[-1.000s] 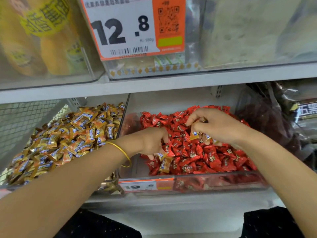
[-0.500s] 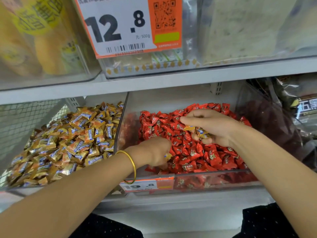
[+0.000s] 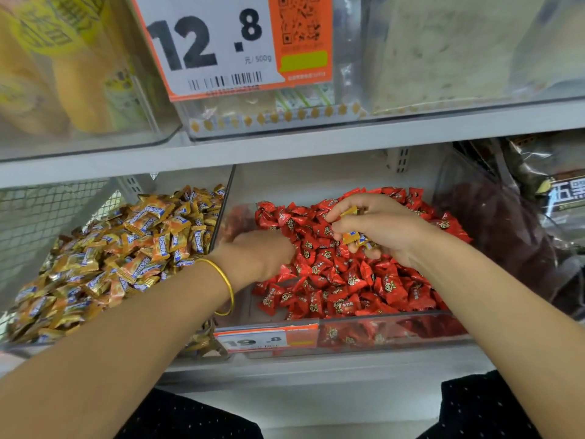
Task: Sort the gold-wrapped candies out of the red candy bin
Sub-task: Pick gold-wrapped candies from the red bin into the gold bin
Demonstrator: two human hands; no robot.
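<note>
Gold-wrapped candies (image 3: 350, 237) are bunched in the right hand (image 3: 384, 228), whose fingers curl closed around several of them over the far middle of the red candy bin (image 3: 364, 335); another gold piece shows between the thumb and forefinger at the top of that hand. Red candies (image 3: 345, 280) fill the clear bin beneath it. The left hand (image 3: 261, 255) reaches into the left part of the same bin, knuckles up and fingers bent down into the red heap; whether they hold anything cannot be told. A gold bangle (image 3: 225, 285) circles the left wrist. Just left of the red bin, a neighbouring bin (image 3: 202, 339) holds a large pile of gold and orange wrapped sweets. A price tag (image 3: 221, 42) reading 12.8 hangs on the shelf above.
</note>
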